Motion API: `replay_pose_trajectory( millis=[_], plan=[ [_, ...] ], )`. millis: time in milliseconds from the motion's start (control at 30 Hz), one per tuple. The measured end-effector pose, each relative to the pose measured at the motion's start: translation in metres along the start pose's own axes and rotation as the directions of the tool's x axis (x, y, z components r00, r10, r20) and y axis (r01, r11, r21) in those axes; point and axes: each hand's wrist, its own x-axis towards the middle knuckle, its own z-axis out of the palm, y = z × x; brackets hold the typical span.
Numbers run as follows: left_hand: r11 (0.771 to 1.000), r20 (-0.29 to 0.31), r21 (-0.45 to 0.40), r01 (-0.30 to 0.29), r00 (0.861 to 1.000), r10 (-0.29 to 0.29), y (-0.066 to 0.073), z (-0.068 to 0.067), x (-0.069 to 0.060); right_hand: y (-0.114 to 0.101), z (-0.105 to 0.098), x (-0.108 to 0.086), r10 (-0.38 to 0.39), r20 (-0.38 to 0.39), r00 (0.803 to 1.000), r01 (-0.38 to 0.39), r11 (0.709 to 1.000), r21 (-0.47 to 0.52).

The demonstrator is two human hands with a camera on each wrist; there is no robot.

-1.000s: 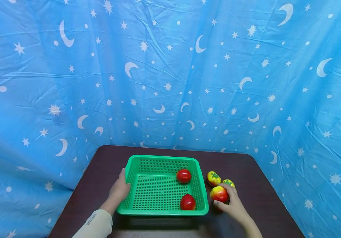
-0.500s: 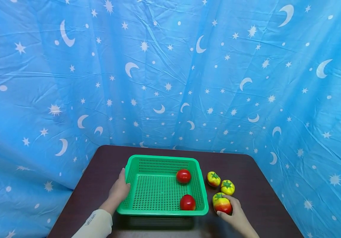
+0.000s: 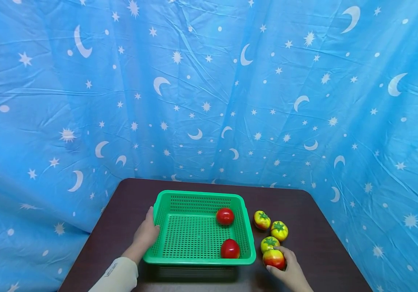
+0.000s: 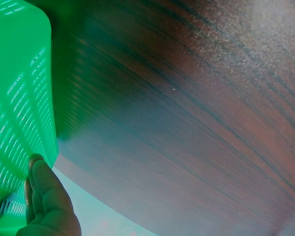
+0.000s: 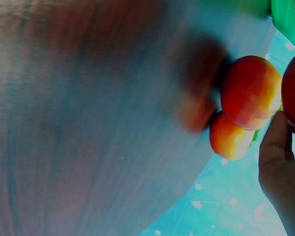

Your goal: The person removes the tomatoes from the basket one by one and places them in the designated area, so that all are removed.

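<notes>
My left hand (image 3: 146,232) holds the left rim of a green plastic basket (image 3: 199,260), its thumb over the edge; in the left wrist view its fingers (image 4: 51,189) lie along the outer wall. Two red tomatoes (image 3: 225,216) sit apart on the basket's right side. My right hand (image 3: 290,271) grips a red-and-yellow tomato (image 3: 273,258) between thumb and fingers, right of the basket's near corner. Right behind it is another tomato (image 3: 269,244) with a green star-shaped top. Two more, a middle tomato (image 3: 279,230) and a far tomato (image 3: 262,220), stand beyond.
A dark brown table (image 3: 314,227) with rounded far corners bears everything. Blue curtains (image 3: 209,101) with white moons and stars hang behind and on both sides. The loose tomatoes stand close to the basket's right wall.
My right hand has moved toward the near side of the table with its tomato, lowering it and uncovering the tomatoes behind. My left hand and the basket have stayed in place.
</notes>
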Motion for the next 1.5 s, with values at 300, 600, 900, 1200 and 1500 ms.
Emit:
replay_pose_trajectory(
  millis=[300, 600, 900, 1200, 1500],
  plan=[
    [1.000, 0.000, -0.006, 0.006, 1.000, -0.006, 0.002, -0.002, -0.001, 0.011, 0.008, 0.000, 0.014, 0.014, 1.000, -0.014, 1.000, -0.009],
    [1.000, -0.001, -0.002, 0.010, 1.000, -0.010, 0.002, -0.001, 0.000, 0.024, 0.018, 0.003, 0.017, 0.007, 1.000, -0.017, 1.000, -0.022],
    [1.000, -0.012, 0.018, 0.004, 1.000, -0.004, 0.003, -0.001, -0.001, 0.033, 0.024, 0.000, -0.004, -0.021, 1.000, 0.002, 0.998, -0.062],
    [1.000, -0.004, 0.003, 0.007, 1.000, -0.007, 0.000, -0.001, -0.001, 0.037, 0.028, -0.002, -0.053, -0.057, 0.997, 0.047, 0.994, -0.102],
    [1.000, -0.008, 0.013, 0.004, 1.000, -0.004, 0.000, 0.000, 0.000, 0.036, 0.028, -0.001, -0.087, -0.050, 0.995, 0.081, 0.991, -0.108]
  ],
)
